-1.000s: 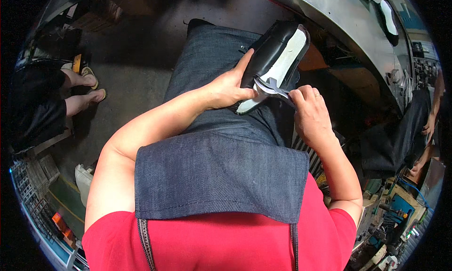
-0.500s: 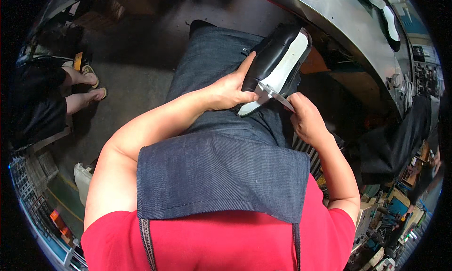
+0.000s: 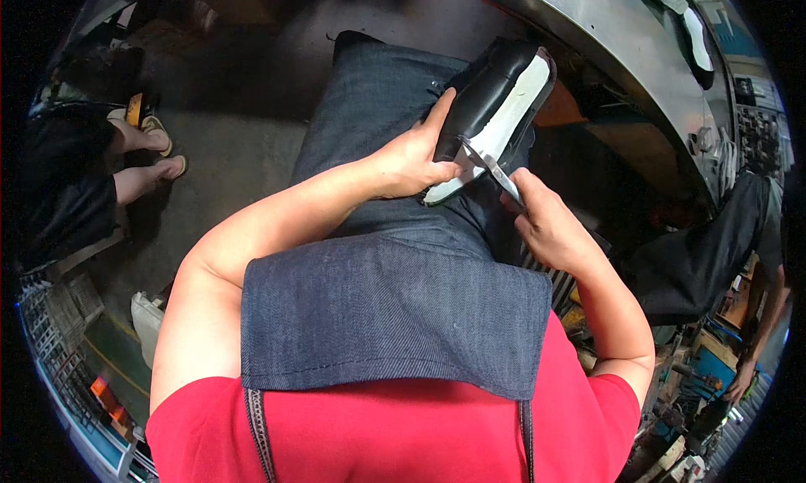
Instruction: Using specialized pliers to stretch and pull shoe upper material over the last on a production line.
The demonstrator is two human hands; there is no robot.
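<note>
A black leather shoe (image 3: pixel 487 88) lies across my lap on the denim apron (image 3: pixel 361 105), its underside turned up and showing a long white insole (image 3: pixel 522 97). My left hand (image 3: pixel 417 160) is closed round its near end, thumb on the white insole and forefinger stretched along the black leather. A slim silver metal tool (image 3: pixel 495 171) is in the closed fingers of my right hand (image 3: pixel 544 219). Its narrow tip meets the shoe where the black leather borders the insole, close to my left thumb. I cannot tell exactly what kind of tool it is.
A shiny metal worktop (image 3: pixel 588 30) curves past the shoe's far right side, with another black-and-white shoe (image 3: pixel 697 42) on it. To the left, a seated person's legs (image 3: pixel 138 160) show. On the right another person's arm (image 3: pixel 756 332) hangs beside cluttered tools.
My right hand has drawn slightly down and turned, tilting the tool more steeply. My left hand keeps its hold on the shoe. At the right, the other person has come further into view.
</note>
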